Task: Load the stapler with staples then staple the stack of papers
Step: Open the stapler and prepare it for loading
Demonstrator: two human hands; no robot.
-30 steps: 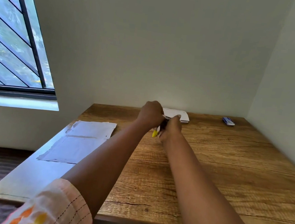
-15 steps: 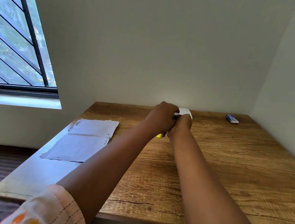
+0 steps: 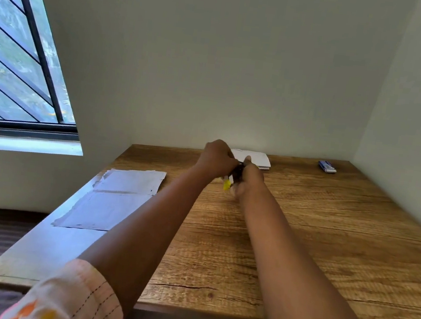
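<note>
My left hand (image 3: 216, 158) and my right hand (image 3: 250, 179) meet over the far middle of the wooden table (image 3: 326, 240). Between them they grip a small stapler (image 3: 237, 172) with a dark body and a yellow end (image 3: 226, 185) that sticks out below the left hand. Most of the stapler is hidden by my fingers, and I cannot tell whether it is open. A small stack of white papers (image 3: 256, 158) lies just behind my hands near the back wall. A small blue staple box (image 3: 327, 166) rests at the far right corner.
A large grey sheet of torn paper (image 3: 117, 198) lies on the pale left strip of the table. Walls close off the table at the back and on the right. A barred window (image 3: 17, 61) is to the left.
My hands drew slightly back from the paper stack and came apart a little, so the stapler's yellow end shows more. The camera view shifted a bit.
</note>
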